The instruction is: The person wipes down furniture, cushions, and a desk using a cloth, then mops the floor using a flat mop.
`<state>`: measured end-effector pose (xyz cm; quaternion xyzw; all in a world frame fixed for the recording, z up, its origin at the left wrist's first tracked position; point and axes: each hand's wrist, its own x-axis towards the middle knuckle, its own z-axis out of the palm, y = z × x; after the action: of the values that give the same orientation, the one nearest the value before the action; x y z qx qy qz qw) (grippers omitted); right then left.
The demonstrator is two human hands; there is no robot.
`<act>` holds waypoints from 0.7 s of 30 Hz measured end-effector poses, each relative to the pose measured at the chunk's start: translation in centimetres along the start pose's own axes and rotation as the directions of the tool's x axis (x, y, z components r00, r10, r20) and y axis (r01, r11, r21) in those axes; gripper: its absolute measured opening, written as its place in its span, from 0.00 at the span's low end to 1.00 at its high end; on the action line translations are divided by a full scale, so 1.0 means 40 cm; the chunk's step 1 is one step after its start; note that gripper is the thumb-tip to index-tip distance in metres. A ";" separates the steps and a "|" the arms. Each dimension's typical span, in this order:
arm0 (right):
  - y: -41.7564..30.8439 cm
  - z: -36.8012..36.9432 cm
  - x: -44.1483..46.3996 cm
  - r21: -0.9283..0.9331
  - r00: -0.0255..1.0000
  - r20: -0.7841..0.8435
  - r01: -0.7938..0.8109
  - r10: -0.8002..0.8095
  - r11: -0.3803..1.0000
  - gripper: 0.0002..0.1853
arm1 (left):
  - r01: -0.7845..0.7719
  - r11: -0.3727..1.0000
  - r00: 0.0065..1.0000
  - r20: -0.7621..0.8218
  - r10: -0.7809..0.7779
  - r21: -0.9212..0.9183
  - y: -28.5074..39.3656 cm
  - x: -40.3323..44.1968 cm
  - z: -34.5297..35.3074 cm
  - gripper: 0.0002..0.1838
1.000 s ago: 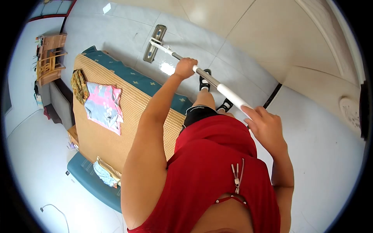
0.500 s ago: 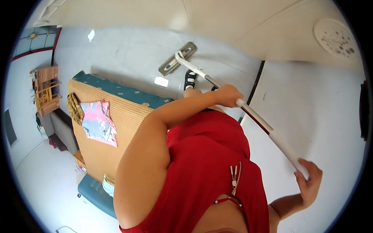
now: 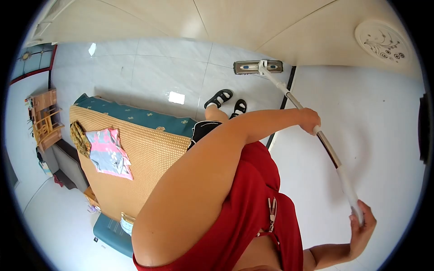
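A flat mop point(image 3: 333, 153) slants across the view, with a white and metal pole. Its rectangular head point(image 3: 247, 67) lies on the tiled floor by the cream wardrobe front, near the dark floor strip. My left hand point(image 3: 309, 121) is wrapped round the pole about midway along it. At the pole's upper end my right hand point(image 3: 364, 228) grips the white handle, thumb on one side and fingers on the other. The underside of the mop head is hidden.
A bed with a woven tan mat point(image 3: 144, 144) stands at the left, carrying a pink and grey garment point(image 3: 108, 153). Sandalled feet point(image 3: 220, 98) stand beside it. Cream panels point(image 3: 244, 22) run along the far side; a white wall point(image 3: 389, 135) is at right. Wooden chairs point(image 3: 45, 119) stand far left.
The mop head has slid right toward the dark strip and turned from slanted to nearly level. My left hand has moved right with the pole; my right hand has shifted slightly down.
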<state>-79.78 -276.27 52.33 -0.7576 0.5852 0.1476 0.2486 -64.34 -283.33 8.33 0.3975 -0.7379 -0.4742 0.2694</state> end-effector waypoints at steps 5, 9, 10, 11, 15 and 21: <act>-0.051 -0.036 0.057 -0.024 0.991 -0.044 0.126 -0.126 0.992 0.18 | 0.075 0.997 0.993 -0.092 -0.076 -0.020 -0.032 -0.068 -0.072 0.14; -0.135 -0.024 0.129 -0.019 0.950 0.001 0.312 -0.312 0.950 0.19 | 0.141 0.990 0.966 -0.219 -0.137 0.001 -0.063 -0.215 -0.143 0.11; -0.159 -0.019 0.158 -0.016 0.930 0.021 0.368 -0.367 0.930 0.19 | 0.172 0.985 0.951 -0.260 -0.167 -0.002 -0.074 -0.260 -0.163 0.09; -0.184 -0.015 0.193 0.019 0.918 0.087 0.388 -0.388 0.921 0.19 | 0.189 0.982 0.936 -0.298 -0.185 -0.016 -0.095 -0.304 -0.179 0.08; -0.325 0.062 0.323 -0.067 0.791 0.108 0.610 -0.602 0.790 0.18 | 0.297 0.951 0.864 -0.400 -0.304 -0.082 -0.169 -0.513 -0.284 0.09; -0.495 0.288 0.495 -0.095 0.594 0.074 0.804 -0.801 0.587 0.16 | 0.484 0.874 0.637 -0.666 -0.388 -0.046 -0.338 -0.839 -0.360 0.08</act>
<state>-54.63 -282.25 36.59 -0.9515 0.1683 0.0628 0.2497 -30.63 -265.23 1.10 0.7216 -0.5077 -0.3031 0.3601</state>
